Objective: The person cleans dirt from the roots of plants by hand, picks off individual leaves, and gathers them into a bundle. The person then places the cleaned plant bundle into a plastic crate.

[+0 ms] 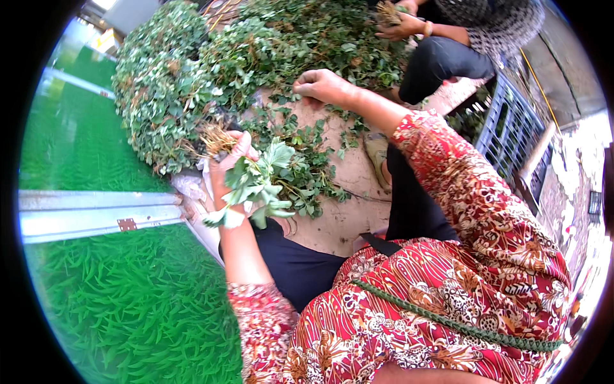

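My left hand is closed around a small bunch of leafy seedlings, which look like strawberry plants. Their pale, stringy roots stick out on the far side of the hand, while the green leaves hang over my wrist toward me. My right hand is held up over the near edge of the plant heap, its fingers curled inward; whether anything small is in them is hidden. Below and between my hands, loose seedlings lie scattered on the brownish ground sheet.
A large heap of seedlings spreads across the far side. At the far right a co-worker sits, hands holding a rooted bunch. A blue-grey plastic crate stands on the right. Green-covered ground with a pale metal beam is on the left.
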### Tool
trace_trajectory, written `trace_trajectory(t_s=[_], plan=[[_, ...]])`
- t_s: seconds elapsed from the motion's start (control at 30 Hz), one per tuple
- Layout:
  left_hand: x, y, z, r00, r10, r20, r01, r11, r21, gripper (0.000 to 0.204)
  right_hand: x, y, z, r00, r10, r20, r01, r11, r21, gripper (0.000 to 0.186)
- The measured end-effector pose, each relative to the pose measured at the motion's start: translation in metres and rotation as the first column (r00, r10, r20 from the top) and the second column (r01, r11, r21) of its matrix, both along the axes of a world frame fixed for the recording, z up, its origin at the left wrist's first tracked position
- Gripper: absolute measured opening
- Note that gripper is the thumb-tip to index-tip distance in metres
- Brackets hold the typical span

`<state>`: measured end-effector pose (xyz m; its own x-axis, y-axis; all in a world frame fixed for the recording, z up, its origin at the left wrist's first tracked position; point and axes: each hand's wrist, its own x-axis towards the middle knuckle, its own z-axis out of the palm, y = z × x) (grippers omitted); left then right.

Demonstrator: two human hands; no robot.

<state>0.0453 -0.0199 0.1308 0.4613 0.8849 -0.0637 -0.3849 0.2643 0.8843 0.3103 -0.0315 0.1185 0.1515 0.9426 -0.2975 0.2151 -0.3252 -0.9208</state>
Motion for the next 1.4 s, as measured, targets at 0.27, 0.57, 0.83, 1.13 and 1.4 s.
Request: trace_trajectory(t_s=[0.27,0.57,0.83,1.13,1.4], plan=[[0.010,0.064,-0.107,0.853,0.078,-0.516,0.003,0.988,0.155,0.016,-0.078,-0.090,-0.037,0.892,-0.265,-0.368,0.271,0.962,-0.035,0.020],[0.022,0.092,-0.110,0.857,0.091,-0.507,-0.003,0.985,0.171,0.019,0.036,-0.219,0.162,0.892,-0.385,-0.236,0.434,0.876,0.212,0.028],[0.087,0.030,-0.107,0.966,0.154,-0.206,-0.157,0.988,-0.002,0.023,0.224,-0.319,0.289,0.689,-0.405,-0.601,0.710,0.210,0.672,0.027],[-0.011,-0.125,-0.267,0.781,0.564,-0.269,-0.530,0.372,-0.762,0.028,-0.066,-0.030,0.000,0.960,0.059,0.273,-0.043,0.997,-0.065,0.052],[-0.044,-0.128,-0.345,0.437,0.794,-0.422,-0.527,-0.155,-0.836,0.033,-0.126,0.084,-0.184,0.202,0.591,0.781,-0.443,0.766,-0.465,0.057]])
